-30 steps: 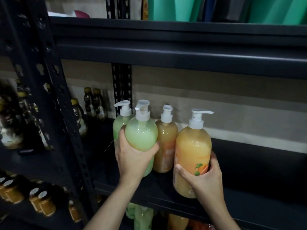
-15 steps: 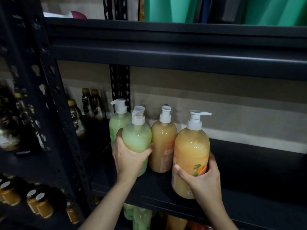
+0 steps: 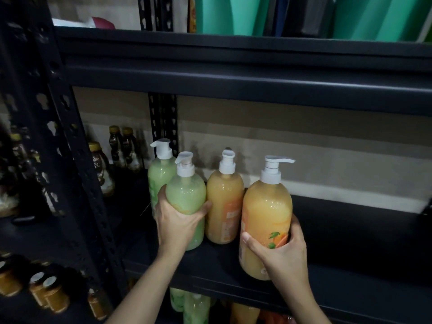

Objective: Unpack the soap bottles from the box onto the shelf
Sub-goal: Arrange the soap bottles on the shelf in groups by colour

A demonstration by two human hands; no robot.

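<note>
- Dark metal shelf [image 3: 350,242] fills the view, its board bare toward three o'clock; the box is out of sight.
- Front orange soap bottle [image 3: 266,213] sits near the board's front edge, at four o'clock from the rear orange bottle [image 3: 224,197]. The right hand [image 3: 285,256] has its fingers wrapped round the lower body.
- Front green soap bottle [image 3: 185,195] stands at five o'clock from the rear green bottle [image 3: 161,169], with the left hand [image 3: 177,223] fingers curled round it.
- Risk: released this close to the lip, the front orange bottle could tip off. A hard push on the green one could knock its neighbours.
- Writing: the orange label shows fruit, but its text is unreadable. A brown jar [image 3: 100,169] at nine o'clock shows "RC".
</note>
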